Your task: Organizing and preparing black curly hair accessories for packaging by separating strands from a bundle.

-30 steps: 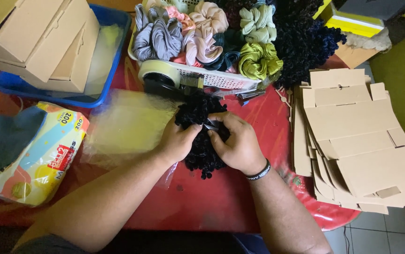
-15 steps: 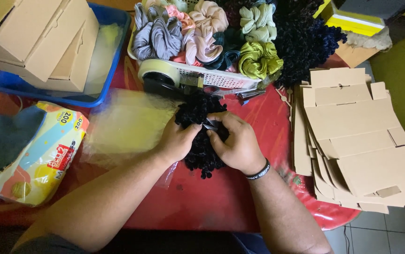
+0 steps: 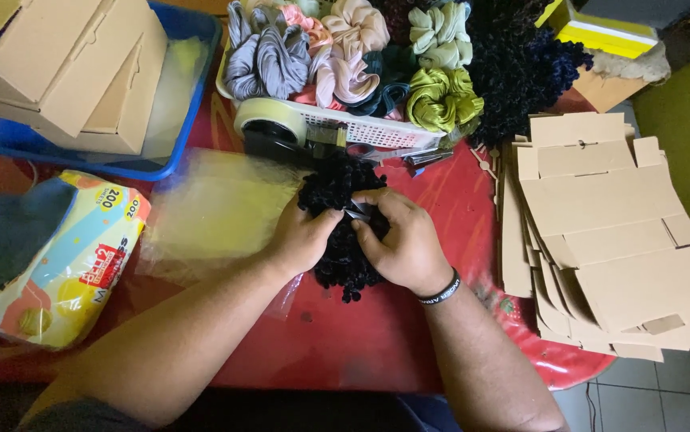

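A bunch of black velvet scrunchies lies on the red table in the middle of the view. My left hand grips its left side. My right hand holds its right side, and the fingertips of both hands meet over the bunch around something small and shiny that I cannot make out. A stack of clear plastic bags lies flat just left of my left hand. A black wristband sits on my right wrist.
A tape dispenser stands behind the bunch, in front of a white basket of coloured scrunchies. Flat cardboard box blanks are stacked at right, folded boxes in a blue tray at left. A colourful packet lies near left.
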